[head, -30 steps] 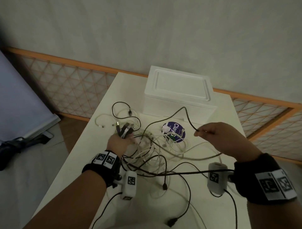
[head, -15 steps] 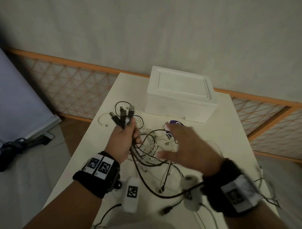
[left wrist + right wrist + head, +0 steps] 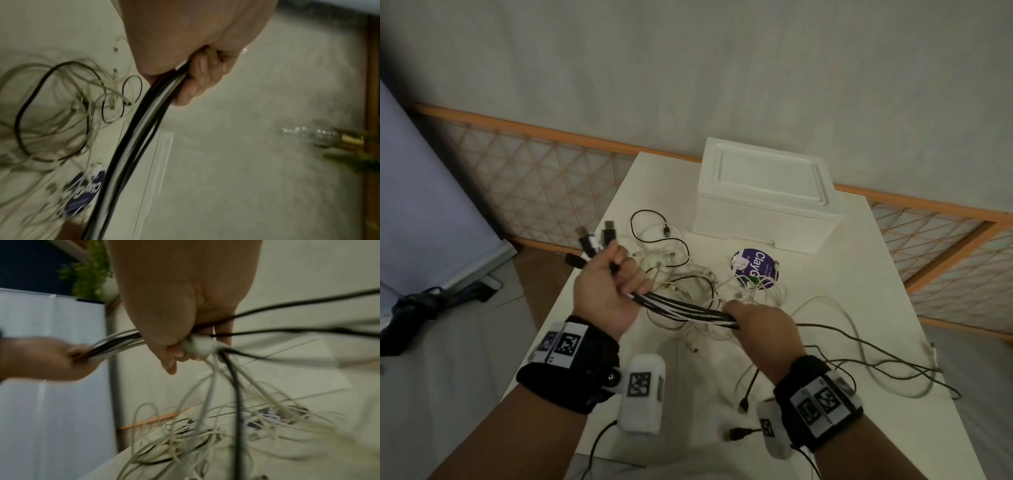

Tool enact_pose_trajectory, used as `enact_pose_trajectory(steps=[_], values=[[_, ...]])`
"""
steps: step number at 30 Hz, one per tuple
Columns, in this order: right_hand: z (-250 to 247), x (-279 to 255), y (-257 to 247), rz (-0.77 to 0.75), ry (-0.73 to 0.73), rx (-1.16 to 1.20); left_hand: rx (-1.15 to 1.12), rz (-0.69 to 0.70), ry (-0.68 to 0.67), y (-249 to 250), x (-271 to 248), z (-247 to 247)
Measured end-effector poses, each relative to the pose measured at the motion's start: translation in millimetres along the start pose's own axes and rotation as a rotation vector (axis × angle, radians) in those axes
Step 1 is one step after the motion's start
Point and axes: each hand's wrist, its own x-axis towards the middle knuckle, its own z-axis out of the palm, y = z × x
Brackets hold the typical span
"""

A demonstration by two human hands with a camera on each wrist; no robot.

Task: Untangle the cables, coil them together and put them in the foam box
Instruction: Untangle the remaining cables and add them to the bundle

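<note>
A bundle of black and white cables [image 3: 681, 310] runs taut between my two hands above the table. My left hand [image 3: 607, 291] grips the bundle near its plug ends [image 3: 594, 240], which stick up past the knuckles; the left wrist view shows the fingers [image 3: 197, 78] curled round the bundle [image 3: 141, 133]. My right hand [image 3: 760, 325] grips the same bundle [image 3: 119, 344] further along, and loose strands fan out below it [image 3: 226, 386]. More tangled cables [image 3: 688, 274] lie on the white table [image 3: 859, 274]. The white foam box [image 3: 767, 195] stands at the far side with its lid on.
A round purple sticker [image 3: 755, 269] lies under the cables in front of the box. Cable tails [image 3: 876, 363] trail off toward the table's right edge, and plugs [image 3: 736, 435] lie near the front edge. An orange lattice rail [image 3: 534, 161] runs behind the table.
My left hand lifted the gathered plug ends up off the table. My right hand let go of a single black cable, swung left and now grips the bundle close to the left hand.
</note>
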Motion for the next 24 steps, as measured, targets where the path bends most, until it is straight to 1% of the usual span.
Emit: enact_pose_trajectory(steps=[1, 3, 6, 8, 10, 11, 13, 14, 16, 17, 21, 23, 24], values=[[1, -3, 12, 0.052, 0.013, 0.006, -0.026, 0.018, 0.033, 9, 2, -7], [0, -11, 33, 0.131, 0.100, 0.014, -0.033, 0.035, 0.060, 24, 7, -21], [4, -16, 54, 0.150, 0.282, -0.051, -0.016, 0.059, 0.115, 31, 11, -41], [14, -20, 70, 0.211, 0.287, -0.077, -0.033, 0.093, 0.206, 37, 14, -51], [27, -26, 89, 0.294, 0.213, -0.070, -0.052, 0.123, 0.283, 53, 19, -62], [33, -30, 97, 0.345, 0.136, -0.069, -0.059, 0.132, 0.302, 63, 21, -67], [41, -35, 107, 0.417, -0.034, -0.092, -0.048, 0.127, 0.302, 77, 23, -73], [44, -35, 109, 0.411, -0.071, -0.099, -0.037, 0.114, 0.296, 78, 24, -74], [43, -28, 109, 0.368, -0.072, -0.135, -0.031, 0.092, 0.273, 72, 24, -71], [40, -24, 107, 0.373, -0.082, -0.146, -0.031, 0.082, 0.264, 67, 24, -69], [30, -18, 113, 0.466, -0.162, -0.175, -0.013, 0.035, 0.207, 59, 20, -49], [19, -19, 111, 0.489, -0.315, -0.204, 0.006, 0.020, 0.140, 55, 16, -38], [12, -18, 108, 0.494, -0.441, -0.208, 0.024, 0.015, 0.098, 49, 15, -33]])
